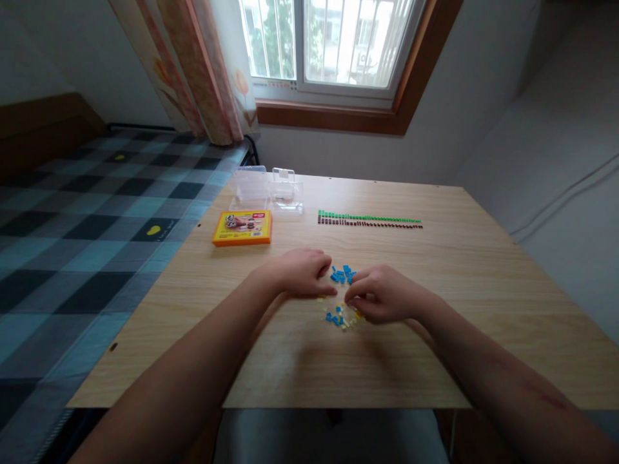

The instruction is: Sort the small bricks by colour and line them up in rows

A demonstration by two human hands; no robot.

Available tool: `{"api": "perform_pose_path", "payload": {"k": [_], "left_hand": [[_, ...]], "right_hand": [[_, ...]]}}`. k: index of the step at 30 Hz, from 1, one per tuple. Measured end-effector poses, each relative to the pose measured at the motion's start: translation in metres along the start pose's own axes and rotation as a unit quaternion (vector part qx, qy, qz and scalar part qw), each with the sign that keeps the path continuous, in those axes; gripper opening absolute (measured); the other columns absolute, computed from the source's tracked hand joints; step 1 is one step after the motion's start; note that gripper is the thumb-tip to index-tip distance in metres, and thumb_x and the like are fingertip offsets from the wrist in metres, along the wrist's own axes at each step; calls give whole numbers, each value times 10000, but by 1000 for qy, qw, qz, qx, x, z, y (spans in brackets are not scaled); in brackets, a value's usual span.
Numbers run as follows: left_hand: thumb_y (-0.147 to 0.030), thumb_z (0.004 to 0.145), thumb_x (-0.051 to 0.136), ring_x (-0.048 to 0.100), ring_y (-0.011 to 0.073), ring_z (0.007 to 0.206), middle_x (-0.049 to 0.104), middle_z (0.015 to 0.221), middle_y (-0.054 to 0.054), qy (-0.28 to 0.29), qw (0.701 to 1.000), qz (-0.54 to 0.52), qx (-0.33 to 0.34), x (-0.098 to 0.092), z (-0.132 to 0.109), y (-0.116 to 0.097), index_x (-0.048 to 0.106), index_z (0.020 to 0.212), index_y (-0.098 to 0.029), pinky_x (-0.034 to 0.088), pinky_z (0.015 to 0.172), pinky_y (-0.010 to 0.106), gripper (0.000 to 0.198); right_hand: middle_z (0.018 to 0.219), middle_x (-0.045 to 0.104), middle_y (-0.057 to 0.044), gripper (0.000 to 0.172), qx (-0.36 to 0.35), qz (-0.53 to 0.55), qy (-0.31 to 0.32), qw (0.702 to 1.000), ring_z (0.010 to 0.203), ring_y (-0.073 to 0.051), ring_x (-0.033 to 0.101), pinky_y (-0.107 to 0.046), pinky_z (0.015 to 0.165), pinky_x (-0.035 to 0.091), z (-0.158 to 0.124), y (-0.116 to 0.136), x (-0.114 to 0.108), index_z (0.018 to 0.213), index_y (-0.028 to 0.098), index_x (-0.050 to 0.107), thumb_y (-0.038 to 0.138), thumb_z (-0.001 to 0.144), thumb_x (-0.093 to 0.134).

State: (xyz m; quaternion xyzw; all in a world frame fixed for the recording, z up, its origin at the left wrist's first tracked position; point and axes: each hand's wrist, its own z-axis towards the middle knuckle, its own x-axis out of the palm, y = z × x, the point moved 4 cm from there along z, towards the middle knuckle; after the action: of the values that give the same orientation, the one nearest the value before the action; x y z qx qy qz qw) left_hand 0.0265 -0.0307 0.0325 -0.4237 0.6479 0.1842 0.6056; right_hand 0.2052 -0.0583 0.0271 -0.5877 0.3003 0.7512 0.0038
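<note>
Small blue pieces (343,274) lie in a loose pile on the wooden table between my two hands. Nearer to me is a mixed scatter of blue pieces (333,318) and pale yellow pieces (345,325). My left hand (304,272) rests at the left of the blue pile, thumb and fingers apart, with nothing seen between them. At the right, my right hand (380,293) has its fingertips pinched low over the table, beside both piles; whatever they hold is too small to make out.
Green pieces (358,217) and dark brown pieces (358,223) form two long rows farther back. A yellow box (242,228) and clear plastic cases (287,197) stand at the back left. A checkered bed (193,171) adjoins the table's left side.
</note>
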Motion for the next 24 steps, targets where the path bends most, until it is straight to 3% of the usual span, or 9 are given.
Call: {"api": "perform_pose_path", "payload": {"k": [9,16,24], "left_hand": [[-662,786,618,614,288,980,666,1016,106,4,999,40,-18,2,-4,-14,594,926,-200,450,824,370,483],[-699,752,635,610,307,997,661,1040,124,2,999,49,-23,4,-3,-14,599,935,-197,462,847,398,536],[-680,731,669,605,302,1011,656,1032,114,12,998,48,-32,2,-3,-16,608,936,-199,461,851,384,526]], "right_hand": [[813,699,-18,248,-14,5,-4,1000,627,-106,548,-243,591,343,0,1,1,997,245,792,177,853,602],[722,668,0,252,-11,39,22,999,579,-95,522,-231,568,343,-1,2,-3,883,224,794,123,785,585],[758,701,-9,258,-14,63,20,998,593,-99,567,-223,574,373,-1,2,-3,964,229,795,153,810,603]]}}
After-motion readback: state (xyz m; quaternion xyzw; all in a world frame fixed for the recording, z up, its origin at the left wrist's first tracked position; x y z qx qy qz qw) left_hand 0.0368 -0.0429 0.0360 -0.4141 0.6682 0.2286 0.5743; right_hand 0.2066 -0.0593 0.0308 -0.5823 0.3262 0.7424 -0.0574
